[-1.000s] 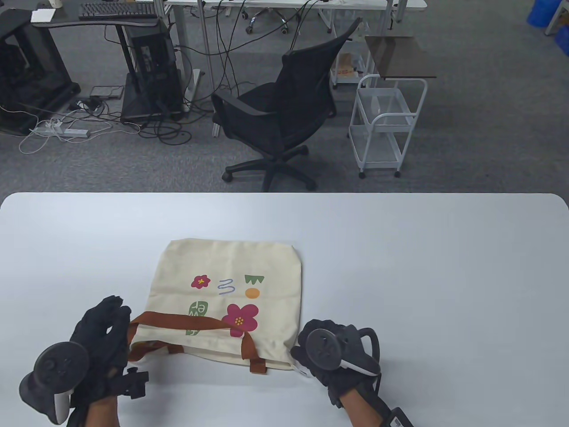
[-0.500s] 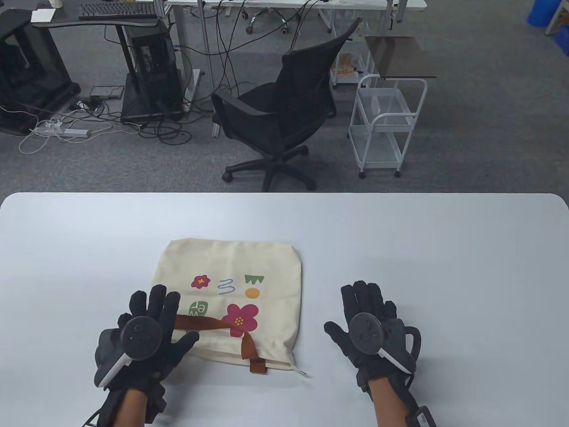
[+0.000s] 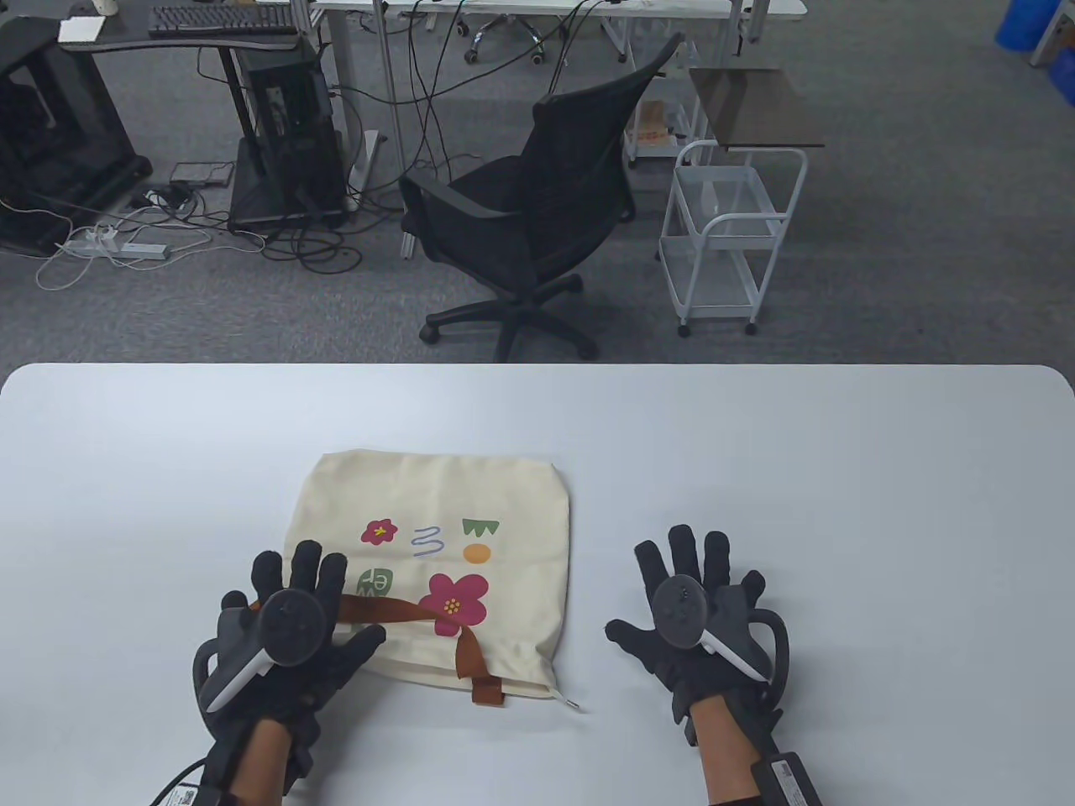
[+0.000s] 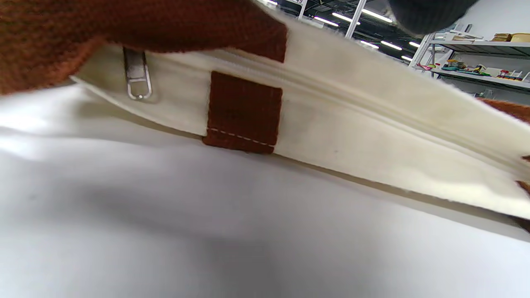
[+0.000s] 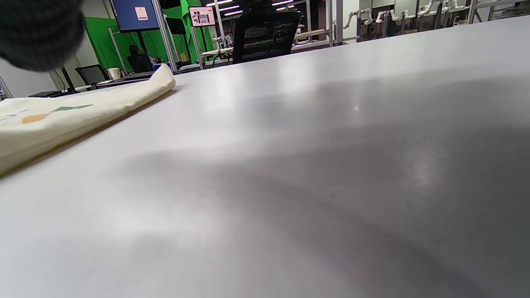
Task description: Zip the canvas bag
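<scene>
Cream canvas bag (image 3: 437, 571) with flower print, flat on white tabletop (image 3: 756, 470). Left hand (image 3: 290, 638) rests splayed on its brown strap (image 3: 395, 611); right hand (image 3: 701, 621) splayed, well apart.

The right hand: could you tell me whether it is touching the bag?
Apart. In the table view, bare table shows between the right hand and the bag.

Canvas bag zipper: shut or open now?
Shut, as far as visible. On the canvas bag, the zipper teeth run joined along the mouth; the metal pull lies flat near one end.
</scene>
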Demonstrator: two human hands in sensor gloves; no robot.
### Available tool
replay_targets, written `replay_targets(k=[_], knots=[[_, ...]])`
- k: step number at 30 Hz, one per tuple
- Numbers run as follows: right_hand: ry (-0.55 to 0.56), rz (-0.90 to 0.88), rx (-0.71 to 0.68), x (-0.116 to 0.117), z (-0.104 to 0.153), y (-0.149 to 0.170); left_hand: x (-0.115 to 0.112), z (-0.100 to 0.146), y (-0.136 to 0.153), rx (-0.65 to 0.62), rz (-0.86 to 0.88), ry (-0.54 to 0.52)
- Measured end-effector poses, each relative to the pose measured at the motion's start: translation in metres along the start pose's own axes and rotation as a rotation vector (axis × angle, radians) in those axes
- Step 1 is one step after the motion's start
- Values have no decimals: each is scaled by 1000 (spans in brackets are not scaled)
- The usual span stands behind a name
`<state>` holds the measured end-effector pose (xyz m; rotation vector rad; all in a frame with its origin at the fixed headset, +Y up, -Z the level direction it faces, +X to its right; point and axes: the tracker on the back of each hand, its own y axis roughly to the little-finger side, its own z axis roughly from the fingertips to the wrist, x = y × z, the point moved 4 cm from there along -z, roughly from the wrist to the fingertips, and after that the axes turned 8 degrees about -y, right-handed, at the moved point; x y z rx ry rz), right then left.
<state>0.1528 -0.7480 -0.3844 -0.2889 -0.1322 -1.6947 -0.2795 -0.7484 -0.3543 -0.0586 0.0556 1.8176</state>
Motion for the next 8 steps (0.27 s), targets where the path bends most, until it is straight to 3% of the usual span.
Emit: replay_targets(k=[8], knots=[[27, -14, -26, -1, 0, -4, 1, 0, -1, -2, 18, 9]])
